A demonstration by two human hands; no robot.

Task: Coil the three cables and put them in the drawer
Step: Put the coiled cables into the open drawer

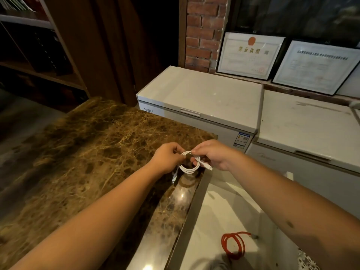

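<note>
**Head view: white cable coiled between both hands above the counter edge**

Head camera looks down on a white cable [190,166] wound into a small round coil of several loops, held in the air over the near right corner of the brown marble counter [78,152]. The left hand [168,158] pinches the coil's upper left side, thumb and fingertips closed on the strands. The right hand [211,153] grips the upper right side, its fingers curled round the cable, with one white plug end [207,166] sticking out below its palm toward the right. The other plug end [174,178] hangs loose below the left hand, dangling just over the counter's edge.

Below and to the right of the hands lies the open drawer [218,207], white inside, running along the counter's polished edge. A red cable [233,245] lies coiled on the drawer's floor near the bottom of the frame, well apart from the white one. A patch of lacy white material [309,262] shows at the drawer's lower right corner.

Beyond the counter stand two pale chest freezers [200,96] side by side. Behind them two framed certificates [251,54] lean against a brick wall [202,30] and a dark window. Dark wooden shelving [39,47] fills the upper left.
</note>
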